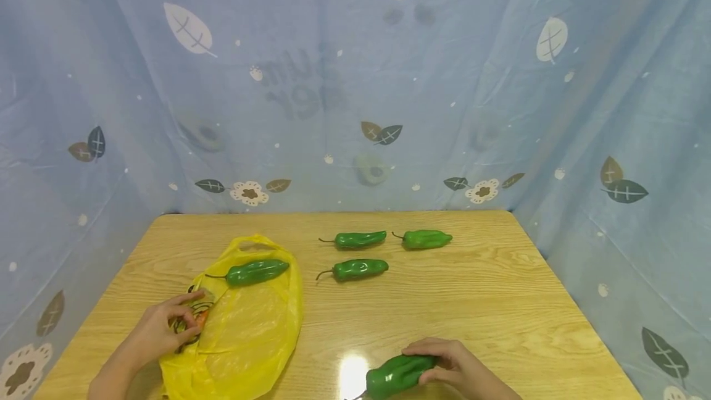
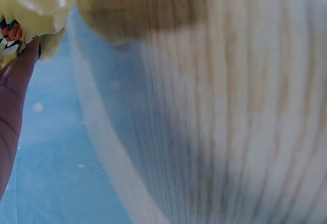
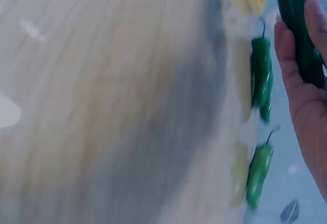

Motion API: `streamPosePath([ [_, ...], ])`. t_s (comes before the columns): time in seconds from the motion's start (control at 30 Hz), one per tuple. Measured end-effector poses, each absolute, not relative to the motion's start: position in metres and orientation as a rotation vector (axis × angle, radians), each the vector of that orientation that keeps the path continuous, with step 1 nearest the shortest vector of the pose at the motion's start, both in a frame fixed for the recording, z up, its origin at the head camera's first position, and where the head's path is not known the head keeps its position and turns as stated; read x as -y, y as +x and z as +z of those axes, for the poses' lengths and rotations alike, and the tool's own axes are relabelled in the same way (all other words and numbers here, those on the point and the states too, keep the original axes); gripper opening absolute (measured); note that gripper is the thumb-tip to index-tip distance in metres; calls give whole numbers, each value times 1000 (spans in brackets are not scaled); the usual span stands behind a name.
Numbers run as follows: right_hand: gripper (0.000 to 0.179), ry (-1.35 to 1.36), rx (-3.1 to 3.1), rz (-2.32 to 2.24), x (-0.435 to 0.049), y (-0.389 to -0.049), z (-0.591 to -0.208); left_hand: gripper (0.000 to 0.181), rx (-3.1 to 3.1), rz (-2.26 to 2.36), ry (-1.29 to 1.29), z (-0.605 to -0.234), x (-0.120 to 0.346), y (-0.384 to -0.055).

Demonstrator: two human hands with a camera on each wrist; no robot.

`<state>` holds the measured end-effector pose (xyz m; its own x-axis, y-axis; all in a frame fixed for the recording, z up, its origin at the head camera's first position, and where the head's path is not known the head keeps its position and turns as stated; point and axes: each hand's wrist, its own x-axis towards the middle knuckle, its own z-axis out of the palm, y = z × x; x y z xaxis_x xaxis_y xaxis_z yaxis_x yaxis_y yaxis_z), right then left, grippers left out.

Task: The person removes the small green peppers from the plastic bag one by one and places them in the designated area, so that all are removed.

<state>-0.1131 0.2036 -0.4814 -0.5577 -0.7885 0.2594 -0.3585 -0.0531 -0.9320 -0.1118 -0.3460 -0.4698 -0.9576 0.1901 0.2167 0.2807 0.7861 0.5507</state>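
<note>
A yellow plastic bag (image 1: 252, 338) lies spread on the left of the table. My left hand (image 1: 161, 329) pinches its left edge, where dark and orange printing shows; in the left wrist view a finger (image 2: 15, 91) lies against that crumpled plastic. One long green pepper (image 1: 258, 272) overlaps the bag's far part, its stem to the left. At the front edge, right of the bag, my right hand (image 1: 452, 368) grips a large green pepper (image 1: 397, 377) round its blunt end, stem toward the left. The right wrist view shows this pepper (image 3: 296, 25) between thumb and fingers.
Three more green peppers lie toward the back: one (image 1: 360, 239) at the rear middle, one (image 1: 424, 239) to its right, one (image 1: 360, 269) nearer. The wooden table (image 1: 500, 313) meets a pale blue patterned curtain (image 1: 333, 110) at the back and sides.
</note>
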Motion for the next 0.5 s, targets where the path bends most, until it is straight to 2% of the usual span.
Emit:
streamPosePath([
  [0.3, 43, -1158, -1861, -1696, -251, -110, -492, 31, 2810, -857, -422, -474, 348, -112],
  [0.5, 42, -965, -1832, -1755, -266, -113, -494, 30, 2825, -864, -409, -476, 349, -112],
])
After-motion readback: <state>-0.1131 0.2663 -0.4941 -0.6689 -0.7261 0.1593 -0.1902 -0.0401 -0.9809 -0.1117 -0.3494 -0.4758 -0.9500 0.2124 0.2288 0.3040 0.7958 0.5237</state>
